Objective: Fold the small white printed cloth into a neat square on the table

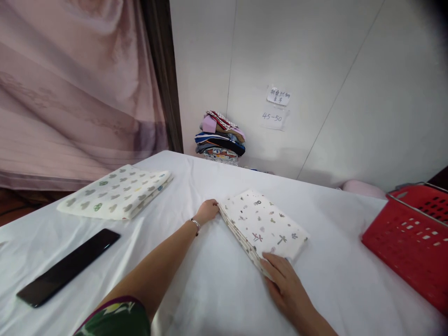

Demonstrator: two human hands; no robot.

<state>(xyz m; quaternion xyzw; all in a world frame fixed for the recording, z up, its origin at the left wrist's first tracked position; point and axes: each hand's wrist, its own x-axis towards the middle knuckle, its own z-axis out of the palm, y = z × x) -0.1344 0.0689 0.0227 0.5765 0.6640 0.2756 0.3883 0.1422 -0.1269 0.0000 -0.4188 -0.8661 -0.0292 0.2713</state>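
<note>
A white cloth with small palm trees and other motifs lies folded into a flat rectangle on the table. My left hand pinches its far left corner, fingers closed on the edge. At the near corner, my right hand grips the layered edge, thumb on top and the other fingers partly hidden beneath. Farther left, a second folded cloth with grey and green cloud-like shapes rests apart from both hands.
A long black phone-like slab lies at the left on the white-covered table. A red plastic basket stands at the right. Beyond the far edge are stacked folded fabrics and a wall with paper notes. A pink curtain hangs left.
</note>
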